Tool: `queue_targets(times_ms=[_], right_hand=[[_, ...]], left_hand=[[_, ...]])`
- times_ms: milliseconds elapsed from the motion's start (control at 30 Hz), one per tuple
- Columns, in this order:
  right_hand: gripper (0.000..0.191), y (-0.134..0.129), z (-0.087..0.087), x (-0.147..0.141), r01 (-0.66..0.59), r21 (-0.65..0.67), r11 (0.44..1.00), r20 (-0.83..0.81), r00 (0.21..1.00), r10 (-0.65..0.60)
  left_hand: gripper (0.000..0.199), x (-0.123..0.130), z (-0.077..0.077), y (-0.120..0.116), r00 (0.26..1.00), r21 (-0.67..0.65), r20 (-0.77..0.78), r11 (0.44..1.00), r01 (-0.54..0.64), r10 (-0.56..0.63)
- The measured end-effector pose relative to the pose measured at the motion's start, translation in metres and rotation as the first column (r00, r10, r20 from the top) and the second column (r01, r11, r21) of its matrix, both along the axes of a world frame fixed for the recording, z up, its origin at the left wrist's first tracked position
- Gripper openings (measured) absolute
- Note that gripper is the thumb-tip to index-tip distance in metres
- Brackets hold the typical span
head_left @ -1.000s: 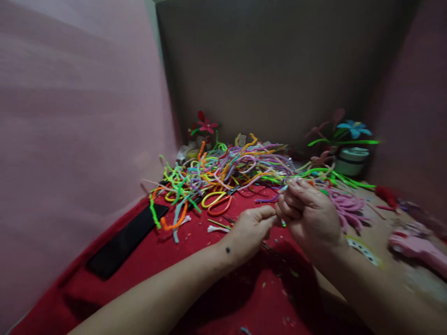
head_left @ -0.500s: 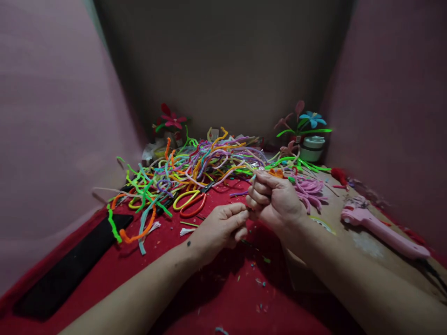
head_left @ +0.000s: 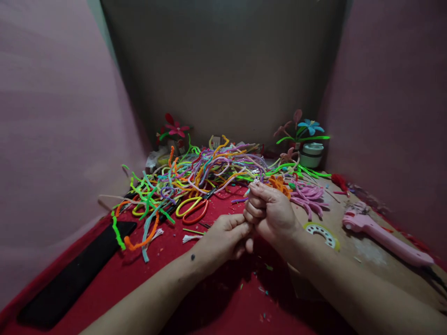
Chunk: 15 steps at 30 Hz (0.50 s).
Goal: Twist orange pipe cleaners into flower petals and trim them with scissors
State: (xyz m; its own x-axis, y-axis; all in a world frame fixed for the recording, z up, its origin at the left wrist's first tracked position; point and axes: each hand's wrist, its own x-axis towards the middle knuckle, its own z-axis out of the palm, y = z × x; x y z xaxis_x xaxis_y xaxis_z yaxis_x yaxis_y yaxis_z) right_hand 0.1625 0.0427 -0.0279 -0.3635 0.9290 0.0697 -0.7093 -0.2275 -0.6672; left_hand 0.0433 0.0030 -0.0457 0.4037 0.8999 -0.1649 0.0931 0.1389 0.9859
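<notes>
My left hand point(head_left: 232, 235) and my right hand point(head_left: 267, 207) meet over the red cloth point(head_left: 209, 288), their fingers touching. The right one is curled, thumb on top, with a small whitish bit showing at its fingertips; what it grips is too small to make out. My left fingers are pinched together against the underside of the right hand, and anything between them is hidden. Behind the hands lies a tangled heap of coloured pipe cleaners point(head_left: 209, 170). Scissors with yellow and red handles point(head_left: 195, 211) rest just left of the hands.
At the right are a pink glue gun point(head_left: 387, 235), a tape roll point(head_left: 323, 235), pink pipe cleaners point(head_left: 309, 195) and an orange bundle point(head_left: 279, 185). Fuzzy flowers point(head_left: 310, 125) and a pale round container point(head_left: 311, 155) stand behind. A long black object point(head_left: 75, 274) lies at the left.
The view has tilted slightly, so the table things sit lower in it. More of the tape roll shows beside my right forearm. Both hands remain together.
</notes>
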Motion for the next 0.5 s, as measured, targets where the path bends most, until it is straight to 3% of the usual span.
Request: queue_targets(times_ms=[133,300,500], right_hand=[[0.023,0.011,0.004,0.008,0.068,-0.025,0.997,-0.078,0.994,-0.07],[0.011,0.028,0.002,0.015,0.241,-0.087,0.967,-0.029,0.969,-0.244],[0.01,0.028,-0.008,0.01,0.193,-0.022,0.981,0.038,0.981,-0.192]], left_hand=[[0.023,-0.007,0.002,0.001,0.987,-0.047,0.153,0.998,-0.037,0.044],[0.019,-0.014,0.009,0.002,0.992,-0.01,0.106,0.997,-0.074,0.074],[0.021,-0.017,0.017,0.001,0.988,0.113,-0.002,0.981,-0.155,0.157]])
